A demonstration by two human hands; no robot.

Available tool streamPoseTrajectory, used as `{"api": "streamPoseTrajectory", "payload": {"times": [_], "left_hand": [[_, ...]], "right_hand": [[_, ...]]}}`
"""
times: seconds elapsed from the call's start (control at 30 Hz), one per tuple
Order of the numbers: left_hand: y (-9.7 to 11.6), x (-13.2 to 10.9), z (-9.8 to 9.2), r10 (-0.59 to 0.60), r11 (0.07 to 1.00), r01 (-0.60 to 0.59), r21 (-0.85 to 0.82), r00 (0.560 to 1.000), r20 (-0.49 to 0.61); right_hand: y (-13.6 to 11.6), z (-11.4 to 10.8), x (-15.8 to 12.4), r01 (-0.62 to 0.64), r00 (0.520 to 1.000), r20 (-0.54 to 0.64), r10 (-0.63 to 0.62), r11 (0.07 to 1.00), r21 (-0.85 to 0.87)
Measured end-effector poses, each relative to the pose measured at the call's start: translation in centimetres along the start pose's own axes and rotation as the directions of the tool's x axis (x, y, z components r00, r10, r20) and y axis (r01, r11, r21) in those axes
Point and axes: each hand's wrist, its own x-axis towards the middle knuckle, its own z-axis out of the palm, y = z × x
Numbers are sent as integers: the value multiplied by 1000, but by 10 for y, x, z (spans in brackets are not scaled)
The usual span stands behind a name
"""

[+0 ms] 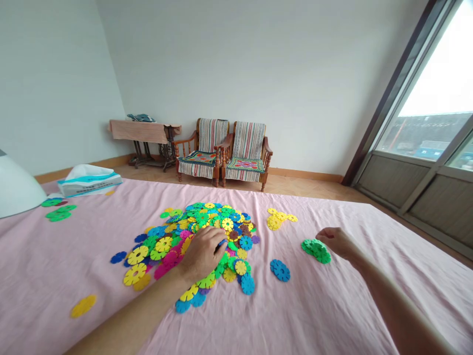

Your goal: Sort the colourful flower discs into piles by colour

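bright daylight | window (436,98) at right blown out | soft shadows | edges bowed | sharp focus

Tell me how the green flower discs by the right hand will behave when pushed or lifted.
The green flower discs look like thin, flat plastic, so they are probably stiff and light. Lying flat, they should slide rather than roll, though the pink cloth may drag on them. Loosely heaped beside the right hand, they would likely scatter when pushed.

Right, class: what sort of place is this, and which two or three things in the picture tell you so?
Probably a room in a home: two wooden armchairs with striped covers against the wall, a cloth-covered sewing table beside them, and toy flower discs heaped on a pink sheet.
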Motion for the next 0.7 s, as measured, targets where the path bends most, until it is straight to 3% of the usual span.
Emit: {"api": "streamPoseTrajectory", "payload": {"times": [0.17, 0.27, 0.4, 0.7], "left_hand": [[-1, -1, 0, -5, 1000, 5, 8, 1000, -3], [-2, -2, 0, -33, 999, 33, 27, 999, -2], [-5, -2, -1, -82, 994, 84, 73, 996, -22], [-7, 0, -4, -163, 981, 160, 109, 987, 17]], "right_hand": [[-32, 31, -5, 136, 990, -27, -136, 991, 9], [-69, 59, -15, 314, 949, 30, -314, 949, -7], [-119, 95, -27, 444, 893, 87, -442, 896, 7], [-185, 150, -16, 502, 862, 162, -480, 852, -146]]}}
